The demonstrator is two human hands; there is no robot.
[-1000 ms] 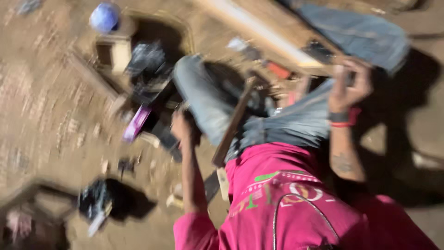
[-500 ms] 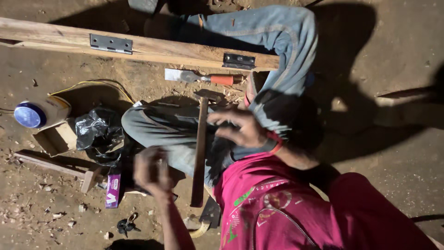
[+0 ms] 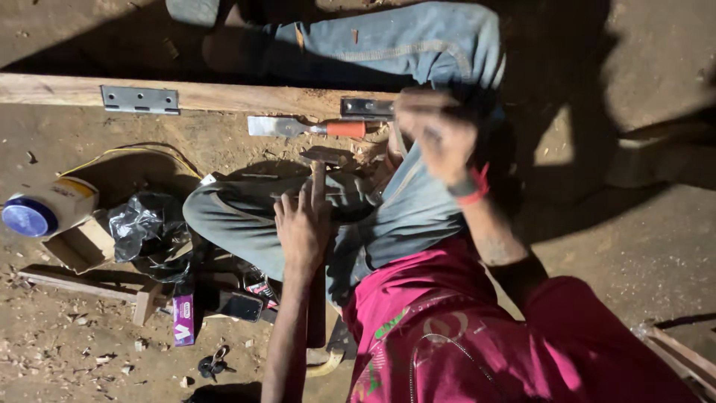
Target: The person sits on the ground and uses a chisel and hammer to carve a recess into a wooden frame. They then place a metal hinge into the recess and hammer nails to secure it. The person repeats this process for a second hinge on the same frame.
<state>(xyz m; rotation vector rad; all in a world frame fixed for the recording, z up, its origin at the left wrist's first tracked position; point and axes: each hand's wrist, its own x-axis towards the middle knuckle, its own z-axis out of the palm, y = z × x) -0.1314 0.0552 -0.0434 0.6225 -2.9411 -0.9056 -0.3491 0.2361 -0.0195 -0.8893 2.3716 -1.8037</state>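
the person sits on the dirt floor point(image 3: 89, 358) in a pink shirt point(image 3: 462, 343) and jeans point(image 3: 388, 216), one knee bent across the middle of the view. nearest, the left hand point(image 3: 304, 224) rests flat on the thigh, its grip spread with the fingers point(image 3: 317, 183) stretched out and holding nothing; a dark shaft runs down beneath the forearm, too shadowed to name. just left of that arm lie a purple packet point(image 3: 183, 319), a small dark phone point(image 3: 239, 306) and a bunch of keys point(image 3: 212, 364) among wood chips. further left sit a crumpled black plastic bag point(image 3: 145, 231), an open cardboard box point(image 3: 82, 242) and a blue round lid point(image 3: 26, 216), with a yellow wire point(image 3: 134, 153) looping behind them.

higher up, the right hand point(image 3: 436, 134), wearing a red wristband point(image 3: 477, 186), is blurred above the knee; whether its grip is spread or pressed together cannot be told. it hovers just beside a metal hinge point(image 3: 367, 109) fixed at the near end of a long wooden plank point(image 3: 224, 97). a second hinge point(image 3: 140, 100) sits well apart, toward the plank's left end. a chisel point(image 3: 306, 128) with an orange handle lies on the ground just below the plank, between the two hinges.
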